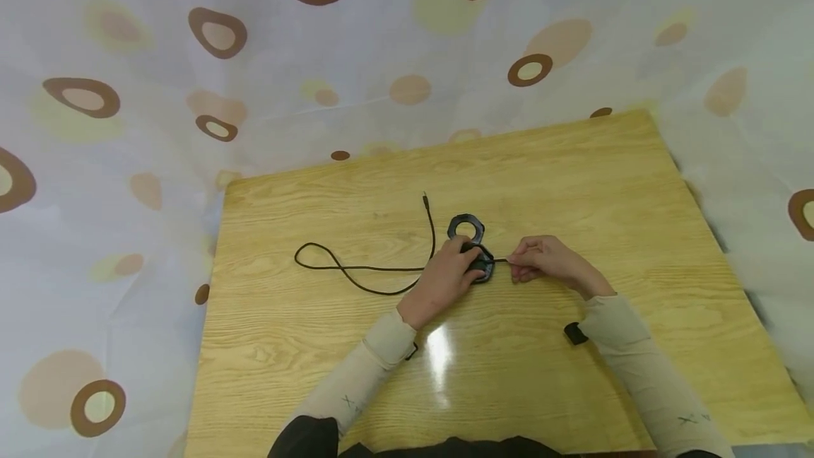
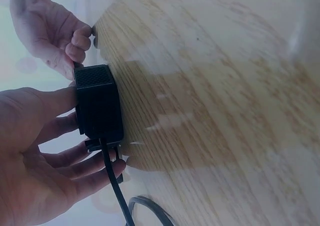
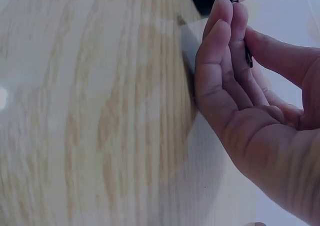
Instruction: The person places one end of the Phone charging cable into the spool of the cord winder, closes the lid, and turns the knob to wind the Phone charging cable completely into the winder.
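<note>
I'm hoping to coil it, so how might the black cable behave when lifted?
The black cable is probably floppy, lying in a loose loop. Being thin, it looks light. Lifting it may tug the black box, which it seems to join.

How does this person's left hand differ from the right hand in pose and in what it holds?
The left hand grips a chunky black block; the right hand pinches a thin black strip. The left hand's fingers are spread, while the right hand's fingers are bunched together. Both hands are bare and come out of pale sleeves.
</note>
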`<action>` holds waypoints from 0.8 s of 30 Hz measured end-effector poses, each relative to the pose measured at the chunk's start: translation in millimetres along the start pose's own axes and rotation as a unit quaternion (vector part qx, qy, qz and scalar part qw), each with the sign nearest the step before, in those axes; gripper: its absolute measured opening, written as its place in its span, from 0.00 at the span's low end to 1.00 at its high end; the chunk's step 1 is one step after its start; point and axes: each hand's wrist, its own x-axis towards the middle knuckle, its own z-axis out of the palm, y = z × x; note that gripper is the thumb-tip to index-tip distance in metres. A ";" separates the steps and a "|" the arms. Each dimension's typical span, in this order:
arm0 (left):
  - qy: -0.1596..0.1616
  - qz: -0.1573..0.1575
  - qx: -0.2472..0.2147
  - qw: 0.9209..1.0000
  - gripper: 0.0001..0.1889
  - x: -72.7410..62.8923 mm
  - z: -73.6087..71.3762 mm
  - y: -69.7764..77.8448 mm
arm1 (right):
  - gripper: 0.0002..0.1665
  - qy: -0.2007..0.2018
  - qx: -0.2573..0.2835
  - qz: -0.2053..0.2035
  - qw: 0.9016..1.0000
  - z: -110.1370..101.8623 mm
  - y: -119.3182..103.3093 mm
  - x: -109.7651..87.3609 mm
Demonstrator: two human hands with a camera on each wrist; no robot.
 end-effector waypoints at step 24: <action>-0.028 -0.041 -0.109 0.993 0.27 -5.3 -2.4 -3.2 | 0.20 0.042 -0.119 0.026 0.992 11.1 -8.4 -0.9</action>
